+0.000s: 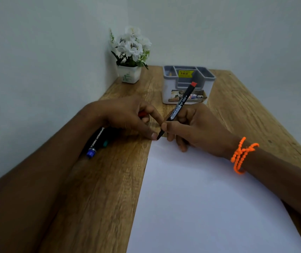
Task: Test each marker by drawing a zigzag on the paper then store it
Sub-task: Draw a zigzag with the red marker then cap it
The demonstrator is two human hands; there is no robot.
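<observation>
The right hand (pixel 191 128) grips an uncapped red marker (pixel 178 108) in a writing hold, fingers curled round the black barrel, its dark tip touching or just above the far left corner of the paper (pixel 210 198). The marker's long axis runs from that tip up and away to the right, its red end cap leaning toward the organizer (pixel 188 84) behind. The left hand (pixel 126 117) lies just beside it on the counter (pixel 100 189), the thumb close to the tip and the fingers curled round a small red piece, likely the cap (pixel 142 114), though most of it is hidden. The two hands sit close together, nearly touching at the paper's corner. The coming stroke depends on this: the sheet spreads toward the person and to the right of the tip, so the zigzag should run back across blank white paper, and the right hand is the one placed to draw it. No mark shows on the sheet. Under the left wrist lie two more markers, a blue-capped marker (pixel 92 152) and a green-capped marker (pixel 105 143), mostly covered. The white and grey organizer stands well behind the hands, compartments apparently empty, with a potted white flower (pixel 130 52) in the corner to its left.
</observation>
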